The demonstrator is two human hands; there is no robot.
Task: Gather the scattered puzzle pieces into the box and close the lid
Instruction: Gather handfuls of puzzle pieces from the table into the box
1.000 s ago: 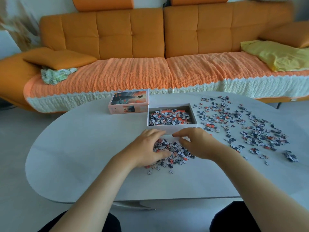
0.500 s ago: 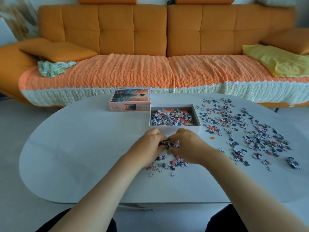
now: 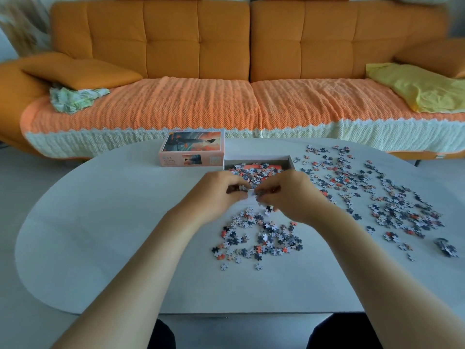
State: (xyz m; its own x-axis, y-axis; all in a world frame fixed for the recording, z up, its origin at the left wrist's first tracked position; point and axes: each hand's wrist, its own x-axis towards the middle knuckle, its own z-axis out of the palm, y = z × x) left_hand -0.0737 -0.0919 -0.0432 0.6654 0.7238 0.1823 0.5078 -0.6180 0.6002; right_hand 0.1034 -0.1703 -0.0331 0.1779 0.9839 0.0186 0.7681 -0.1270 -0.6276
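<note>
The open white box (image 3: 291, 160) holds a heap of puzzle pieces at the table's middle. Its picture lid (image 3: 192, 148) lies just left of it. My left hand (image 3: 216, 191) and my right hand (image 3: 289, 193) are raised together over the box's near edge, each cupped around a clutch of puzzle pieces. One piece (image 3: 268, 209) hangs loose below my right hand. A small heap of pieces (image 3: 261, 238) lies on the table under my hands. A wide scatter of pieces (image 3: 372, 195) covers the table's right side.
The round grey table (image 3: 100, 222) carries everything. An orange sofa (image 3: 226, 71) with a knitted cover runs behind it, with a yellow cloth (image 3: 415, 89) at right and a green cloth (image 3: 73, 98) at left. A small clump of pieces (image 3: 446, 248) lies near the right edge.
Both hands scooped pieces from the near heap, closed on them and rose toward the box. The heap left on the table is smaller and more spread out.
</note>
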